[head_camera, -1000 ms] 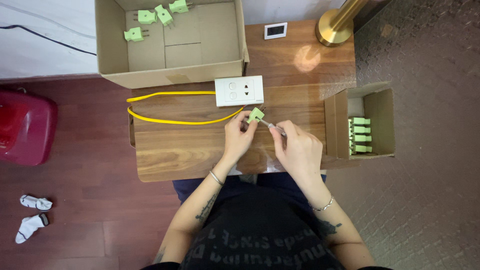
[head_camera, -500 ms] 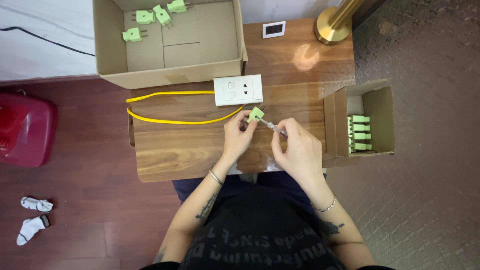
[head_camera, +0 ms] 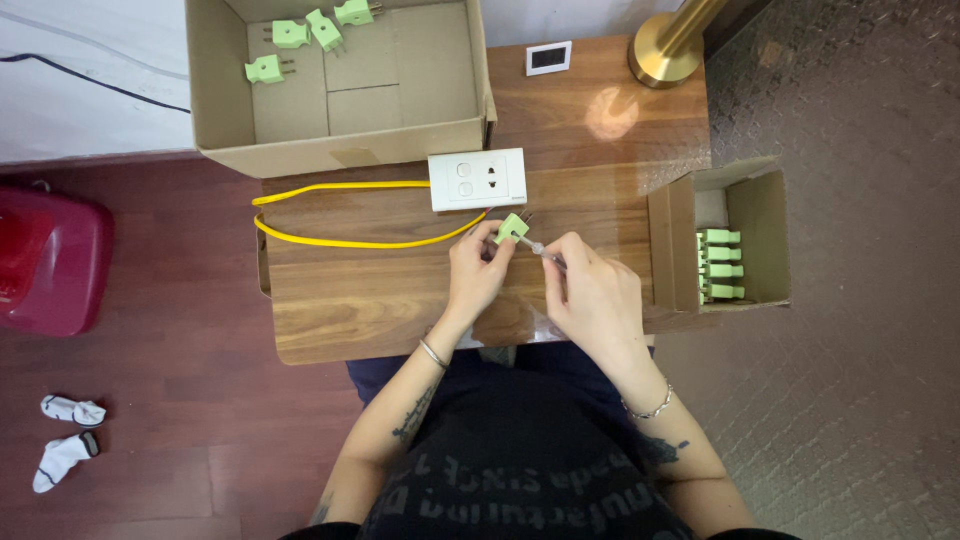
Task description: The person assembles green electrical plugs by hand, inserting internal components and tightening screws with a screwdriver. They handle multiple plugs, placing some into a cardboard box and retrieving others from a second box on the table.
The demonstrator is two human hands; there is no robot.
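Over a wooden table (head_camera: pixel 380 300), the left hand (head_camera: pixel 478 272) pinches a green plug (head_camera: pixel 511 229) while the right hand (head_camera: pixel 592 297) sets a screwdriver (head_camera: pixel 545 252) against it.

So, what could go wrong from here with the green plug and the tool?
The left hand pinches the small green plug in the air, so it may slip. The thin screwdriver in the right hand points toward the left fingers and could poke them. A loosened part might fall off the table.

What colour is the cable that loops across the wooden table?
Yellow: the cable shows best in the head view, curving left from the left hand.
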